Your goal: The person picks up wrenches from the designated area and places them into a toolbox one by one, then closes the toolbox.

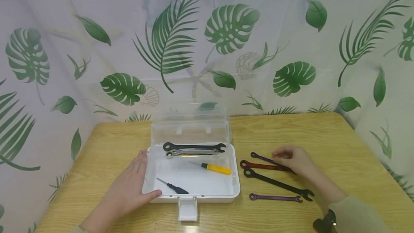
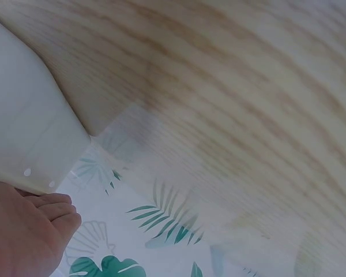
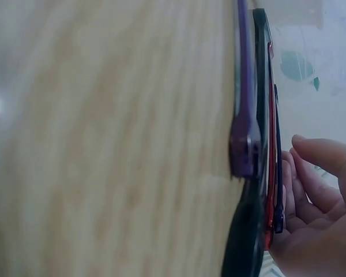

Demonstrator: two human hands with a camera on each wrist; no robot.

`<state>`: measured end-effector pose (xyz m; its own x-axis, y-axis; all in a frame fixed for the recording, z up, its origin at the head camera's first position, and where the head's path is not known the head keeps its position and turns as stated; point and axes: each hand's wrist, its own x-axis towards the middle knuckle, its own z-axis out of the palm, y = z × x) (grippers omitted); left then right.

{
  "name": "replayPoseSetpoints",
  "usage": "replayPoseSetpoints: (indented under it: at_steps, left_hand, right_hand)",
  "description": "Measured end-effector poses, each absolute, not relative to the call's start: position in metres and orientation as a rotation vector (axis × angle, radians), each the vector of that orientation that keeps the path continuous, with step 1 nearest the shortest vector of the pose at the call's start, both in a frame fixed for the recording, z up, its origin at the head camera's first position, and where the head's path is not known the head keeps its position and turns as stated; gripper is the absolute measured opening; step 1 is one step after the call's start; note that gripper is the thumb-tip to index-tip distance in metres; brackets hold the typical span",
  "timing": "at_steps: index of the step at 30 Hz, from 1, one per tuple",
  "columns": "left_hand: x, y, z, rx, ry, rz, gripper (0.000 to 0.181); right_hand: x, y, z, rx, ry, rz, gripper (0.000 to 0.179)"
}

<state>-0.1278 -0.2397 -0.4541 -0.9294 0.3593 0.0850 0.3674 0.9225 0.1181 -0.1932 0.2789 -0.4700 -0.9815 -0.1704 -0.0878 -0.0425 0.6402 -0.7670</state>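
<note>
My left hand [image 1: 127,182] rests along the left side of a white toolbox [image 1: 194,182], fingers straight and thumb over the front rim. On the right, my right hand [image 1: 297,159] hovers over a dark purple ratchet wrench [image 1: 262,158]. Its thumb and fingers stand a little apart, close beside the wrench shaft in the right wrist view. A red wrench [image 1: 260,166], a black wrench [image 1: 275,182] and a smaller purple wrench [image 1: 275,197] lie nearer to me. Inside the box are a black wrench [image 1: 194,147], a silver wrench [image 1: 194,152], a yellow-handled screwdriver [image 1: 218,169] and a black screwdriver [image 1: 176,189].
The clear lid [image 1: 191,132] stands raised at the back of the box. At the front, a white latch [image 1: 188,209] hangs down. A leaf-patterned cloth [image 1: 207,46] encloses the wooden table [image 1: 268,128] behind and at both sides.
</note>
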Motion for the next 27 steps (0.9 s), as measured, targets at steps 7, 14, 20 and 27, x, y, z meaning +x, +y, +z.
replayPoseSetpoints:
  at_steps: [7,14,20,27]
  left_hand:
    - [-0.1275,-0.2393,-0.4536,-0.573,-3.017,-0.203,0.121]
    - [-0.1275,-0.2387,-0.4515,-0.557,-3.026,-0.186,0.121]
    - [-0.1276,-0.2379,-0.4495,-0.53,-3.056,-0.192,0.122]
    - [-0.1277,-0.2383,-0.4497,-0.555,-3.033,-0.181,0.121]
  right_hand:
    - [-0.193,0.2776,-0.4764,-0.165,2.715,-1.228,0.025]
    - [-0.1931,0.2754,-0.4763,-0.179,2.74,-1.201,0.023]
    - [-0.1925,0.2727,-0.4748,-0.183,2.755,-1.186,0.019]
    - [-0.1923,0.27,-0.4716,-0.193,2.762,-1.156,0.016]
